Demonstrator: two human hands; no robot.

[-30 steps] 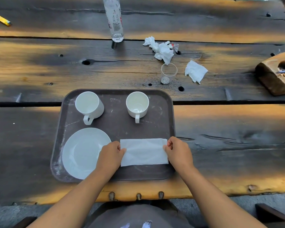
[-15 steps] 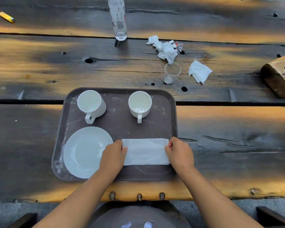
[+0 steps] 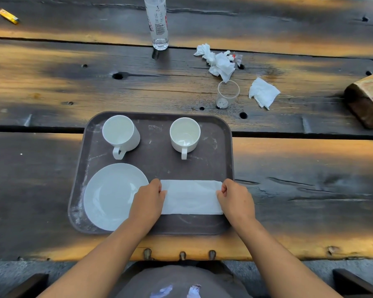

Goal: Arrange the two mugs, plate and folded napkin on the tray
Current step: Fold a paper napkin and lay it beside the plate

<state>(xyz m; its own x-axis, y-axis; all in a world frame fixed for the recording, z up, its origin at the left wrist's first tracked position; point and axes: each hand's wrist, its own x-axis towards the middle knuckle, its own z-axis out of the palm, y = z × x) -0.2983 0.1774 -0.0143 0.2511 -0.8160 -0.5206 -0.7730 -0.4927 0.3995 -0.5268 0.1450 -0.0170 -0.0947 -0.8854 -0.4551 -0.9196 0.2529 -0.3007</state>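
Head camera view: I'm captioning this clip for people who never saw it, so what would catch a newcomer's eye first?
The dark brown plastic tray at centre, with two white ceramic mugs at its far side and a round white plate near-left. Beside the plate, the left hand and right hand pinch the ends of a folded white paper napkin. Crumpled white tissues litter the weathered wooden table beyond.

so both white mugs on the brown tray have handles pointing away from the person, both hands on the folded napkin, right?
Not quite: in the head view both white ceramic mugs have handles pointing toward the person. Rest holds: brown plastic tray, left hand and right hand on the white folded napkin.
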